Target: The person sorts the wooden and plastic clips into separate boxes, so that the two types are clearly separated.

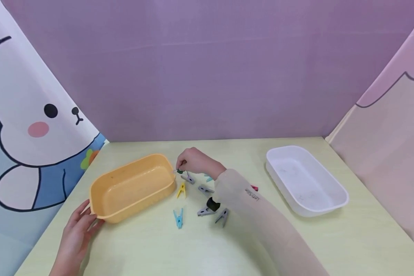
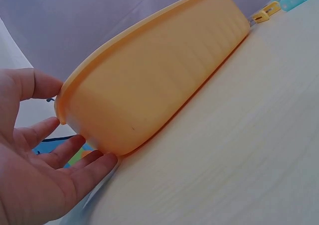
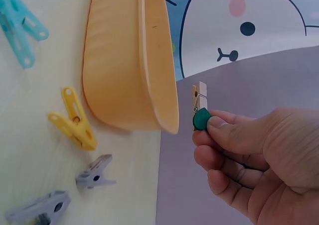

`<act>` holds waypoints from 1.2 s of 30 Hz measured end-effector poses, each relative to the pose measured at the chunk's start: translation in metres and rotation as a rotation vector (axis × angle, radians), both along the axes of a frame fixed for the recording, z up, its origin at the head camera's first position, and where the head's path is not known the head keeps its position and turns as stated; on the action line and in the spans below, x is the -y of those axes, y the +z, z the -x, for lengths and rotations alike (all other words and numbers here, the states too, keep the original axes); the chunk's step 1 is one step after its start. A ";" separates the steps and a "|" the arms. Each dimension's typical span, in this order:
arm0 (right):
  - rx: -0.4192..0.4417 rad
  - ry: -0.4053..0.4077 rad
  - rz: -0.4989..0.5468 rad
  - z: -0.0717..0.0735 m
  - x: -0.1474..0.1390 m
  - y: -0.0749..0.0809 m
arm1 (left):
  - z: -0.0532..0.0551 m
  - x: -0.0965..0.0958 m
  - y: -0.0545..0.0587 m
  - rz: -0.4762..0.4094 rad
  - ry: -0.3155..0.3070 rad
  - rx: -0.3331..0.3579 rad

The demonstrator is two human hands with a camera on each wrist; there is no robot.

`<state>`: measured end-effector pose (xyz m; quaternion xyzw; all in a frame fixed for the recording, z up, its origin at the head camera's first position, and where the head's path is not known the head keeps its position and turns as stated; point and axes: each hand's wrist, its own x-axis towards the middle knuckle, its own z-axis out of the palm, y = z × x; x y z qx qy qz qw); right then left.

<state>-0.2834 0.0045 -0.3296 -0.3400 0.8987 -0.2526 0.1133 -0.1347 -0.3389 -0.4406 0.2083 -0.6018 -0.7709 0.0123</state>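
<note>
My right hand [image 1: 193, 160] pinches a small wooden clothespin [image 3: 203, 95] with a green round piece [image 3: 201, 119] on it, between thumb and index finger. It is held just beyond the right end of the yellow-orange basin [image 1: 138, 207], near the rim. At the basin's near left corner, my left hand [image 1: 75, 230] grips the end, thumb at the rim and fingers against the outer wall, as the left wrist view shows. Close to the basin's right side lie a yellow clothespin [image 1: 181, 190] and a blue clothespin [image 1: 178, 218] on the table.
Several grey clothespins [image 1: 222, 217] are scattered mid-table, some beneath the right forearm. A red clothespin [image 1: 254, 188] peeks out behind the sleeve. On the right stands a white basin [image 1: 296, 184]. A purple cloth backdrop [image 1: 207, 76] rises behind the table.
</note>
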 end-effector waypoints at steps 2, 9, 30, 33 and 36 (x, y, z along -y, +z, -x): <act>-0.001 -0.003 -0.006 0.001 0.007 0.002 | 0.000 0.000 0.000 -0.001 -0.002 0.002; 0.013 0.008 0.000 0.007 0.028 0.006 | 0.004 0.000 0.002 0.006 0.015 0.066; 0.084 -0.031 0.081 0.007 0.090 0.001 | 0.004 0.003 -0.001 0.005 -0.015 0.063; 0.121 -0.061 0.103 0.005 0.097 -0.003 | 0.005 0.002 0.001 0.003 -0.006 0.099; 0.162 -0.106 0.119 0.002 0.104 -0.008 | 0.006 0.001 0.003 0.008 -0.008 0.107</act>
